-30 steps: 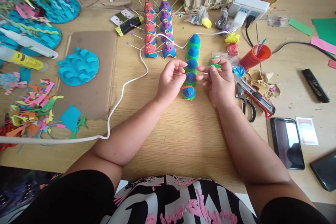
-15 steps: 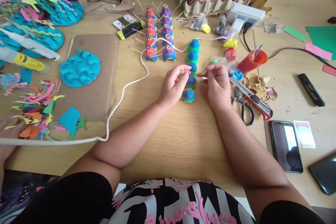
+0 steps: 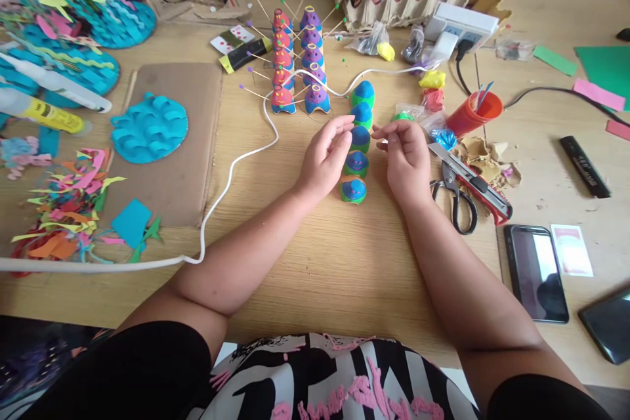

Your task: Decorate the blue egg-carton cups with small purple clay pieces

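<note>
A row of blue-and-green egg-carton bumps lies between my hands, the nearest bumps bearing small pink marks like faces. My left hand is at its left side, fingers curved, with a gap between thumb and fingertips and nothing visible in it. On the right side, my right hand has thumb and fingers pinched together; what they hold, if anything, is too small to name. Farther back stand a red-and-blue carton strip and a purple-and-blue one, with faces and ball-headed pins.
A white cable crosses the table. Scissors, a cutter and an orange cup lie or stand right of my right hand. Leftward are a cardboard sheet, a blue disc and paper scraps.
The blue-and-green row has shifted slightly, its near end closer to me. My hands have barely moved. Another person's hand at the left edge has gone from view.
</note>
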A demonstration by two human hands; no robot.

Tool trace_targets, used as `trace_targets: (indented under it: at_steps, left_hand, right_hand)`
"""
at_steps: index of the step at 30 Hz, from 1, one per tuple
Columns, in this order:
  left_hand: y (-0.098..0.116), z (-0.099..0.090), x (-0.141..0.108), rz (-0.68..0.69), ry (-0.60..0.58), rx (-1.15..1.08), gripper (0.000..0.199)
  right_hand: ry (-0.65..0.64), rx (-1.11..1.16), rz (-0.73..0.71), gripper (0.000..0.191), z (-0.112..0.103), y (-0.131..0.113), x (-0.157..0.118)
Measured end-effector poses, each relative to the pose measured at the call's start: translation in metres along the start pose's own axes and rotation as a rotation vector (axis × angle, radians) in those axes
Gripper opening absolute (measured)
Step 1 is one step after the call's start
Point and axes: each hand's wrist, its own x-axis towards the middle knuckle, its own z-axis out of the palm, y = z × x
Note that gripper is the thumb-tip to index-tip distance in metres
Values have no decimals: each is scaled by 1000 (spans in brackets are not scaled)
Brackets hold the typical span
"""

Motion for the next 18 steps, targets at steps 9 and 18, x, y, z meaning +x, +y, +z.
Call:
trace_targets:
  at_steps: [9,18]
  left_hand:
    - [8,1,-2,-26,-8,20,45]
    - [8,2,-3,-59,14,50,28]
  right_hand:
    - [-14,-48,-23,19,0,-3,-2]
    - [25,30,51,50,1,-6,0]
